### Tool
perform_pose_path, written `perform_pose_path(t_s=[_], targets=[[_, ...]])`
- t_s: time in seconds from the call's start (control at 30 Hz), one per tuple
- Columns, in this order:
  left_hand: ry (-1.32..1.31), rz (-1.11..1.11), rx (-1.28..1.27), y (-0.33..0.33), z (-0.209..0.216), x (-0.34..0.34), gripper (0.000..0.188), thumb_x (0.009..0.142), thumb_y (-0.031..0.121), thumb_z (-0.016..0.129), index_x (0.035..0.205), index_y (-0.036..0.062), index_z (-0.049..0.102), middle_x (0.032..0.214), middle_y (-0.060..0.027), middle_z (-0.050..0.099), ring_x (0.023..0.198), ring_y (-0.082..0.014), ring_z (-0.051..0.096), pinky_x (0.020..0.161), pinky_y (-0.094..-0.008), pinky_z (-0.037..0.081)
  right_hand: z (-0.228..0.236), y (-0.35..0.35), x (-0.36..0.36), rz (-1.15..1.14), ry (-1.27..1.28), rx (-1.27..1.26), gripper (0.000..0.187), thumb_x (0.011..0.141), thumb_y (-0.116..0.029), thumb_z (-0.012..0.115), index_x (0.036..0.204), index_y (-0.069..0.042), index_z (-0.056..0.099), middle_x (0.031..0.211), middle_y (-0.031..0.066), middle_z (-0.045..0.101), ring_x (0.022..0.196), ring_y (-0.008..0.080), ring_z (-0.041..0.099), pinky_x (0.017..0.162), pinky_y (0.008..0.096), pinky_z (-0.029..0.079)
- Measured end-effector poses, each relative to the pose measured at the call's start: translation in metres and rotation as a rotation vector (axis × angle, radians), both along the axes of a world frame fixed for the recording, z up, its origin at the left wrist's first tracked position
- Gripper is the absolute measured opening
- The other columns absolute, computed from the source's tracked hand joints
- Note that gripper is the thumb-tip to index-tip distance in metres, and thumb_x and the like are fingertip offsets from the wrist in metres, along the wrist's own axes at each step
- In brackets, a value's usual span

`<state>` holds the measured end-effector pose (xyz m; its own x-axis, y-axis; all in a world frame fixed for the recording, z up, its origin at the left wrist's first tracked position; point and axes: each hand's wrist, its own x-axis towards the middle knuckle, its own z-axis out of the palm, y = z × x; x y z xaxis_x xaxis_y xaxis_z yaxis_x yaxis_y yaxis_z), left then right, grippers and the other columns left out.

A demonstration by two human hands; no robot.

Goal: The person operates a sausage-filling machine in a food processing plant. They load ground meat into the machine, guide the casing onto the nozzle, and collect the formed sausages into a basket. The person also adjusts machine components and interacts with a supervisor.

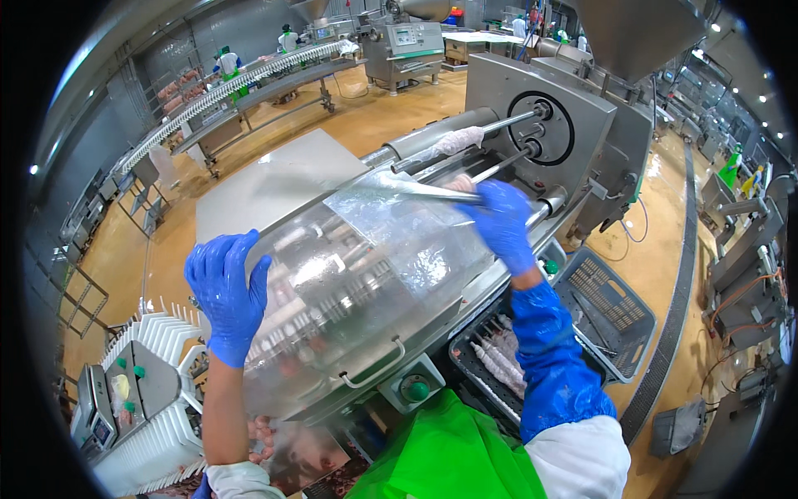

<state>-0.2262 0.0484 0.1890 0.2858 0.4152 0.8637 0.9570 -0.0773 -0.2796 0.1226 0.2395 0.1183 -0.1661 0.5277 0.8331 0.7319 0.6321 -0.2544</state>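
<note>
My left hand [226, 287], in a blue glove, is raised at the left end of the clear cover [366, 258], fingers apart and nothing in them. My right hand [501, 223], also gloved, is closed around a slim metal tube [436, 193] that slants left over the cover's upper edge; it is partly blurred. Beyond it, two metal nozzles [504, 122] stick out of the steel stuffing machine [594, 125]. A pale, wrinkled casing [460, 140] sits on the farther nozzle; a pinkish piece [459, 183] is on the nearer one. Under the cover, rows of metal parts show hazily.
Below my right forearm stands a dark crate [455, 349] holding pale links [501, 353]. A grey crate [611, 299] is beside it. A green-topped knob [416, 391] sits on the machine's front. White racks [150, 333] and a scale [98, 424] are at left. Co-workers stand far off.
</note>
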Motion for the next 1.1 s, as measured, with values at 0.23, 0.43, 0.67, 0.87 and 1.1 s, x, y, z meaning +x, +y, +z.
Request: perform_pose_path(t_s=[0.23,0.43,0.67,0.87,1.1], targets=[[0.003,-0.253,-0.192,0.098,-0.006,0.066,0.013,0.078,0.014,0.067,0.091,0.0161,0.066,0.080,-0.0020,0.063,0.080,-0.0234,0.059,0.076,-0.0388,0.043,-0.290,0.045,0.304,-0.044,1.308,-0.430,0.037,0.094,-0.045,0.052,0.090,-0.011,0.064,0.067,0.0037,0.057,0.070,0.0198,0.061,0.067,0.0360,0.049],[0.145,-0.091,-0.361,0.197,-0.023,0.134,0.009,0.076,0.010,0.058,0.083,0.0135,0.062,0.078,-0.0058,0.061,0.078,-0.0250,0.059,0.069,-0.0404,0.043,-0.369,-0.009,0.338,-0.340,2.288,-0.567,0.043,0.094,-0.051,0.046,0.121,-0.018,0.052,0.103,0.0115,0.058,0.091,0.0256,0.060,0.080,0.0427,0.048],[0.176,0.158,-0.461,0.272,-0.025,0.183,0.007,0.076,0.014,0.062,0.074,0.0111,0.068,0.075,-0.0089,0.064,0.072,-0.0259,0.063,0.064,-0.0406,0.045,-0.237,0.112,0.312,-0.078,1.558,-0.746,0.047,0.095,-0.043,0.055,0.134,-0.018,0.048,0.110,0.0089,0.058,0.091,0.0217,0.059,0.079,0.0379,0.051],[0.200,0.211,-0.406,0.270,-0.033,0.150,0.010,0.070,0.020,0.069,0.071,0.0106,0.068,0.073,-0.0096,0.064,0.073,-0.0255,0.062,0.064,-0.0390,0.044,0.000,0.115,0.114,0.053,-0.054,0.010,0.066,0.077,-0.032,0.076,0.135,-0.012,0.052,0.123,0.0200,0.056,0.115,0.0346,0.054,0.102,0.0429,0.040],[0.115,0.298,-0.479,0.215,-0.044,0.096,0.011,0.071,0.022,0.067,0.074,0.0115,0.064,0.074,-0.0085,0.062,0.078,-0.0261,0.060,0.068,-0.0404,0.044,0.014,0.196,0.011,0.205,-0.413,-0.082,0.048,0.071,-0.039,0.073,0.114,-0.019,0.066,0.112,0.0143,0.061,0.106,0.0350,0.057,0.096,0.0498,0.040]])
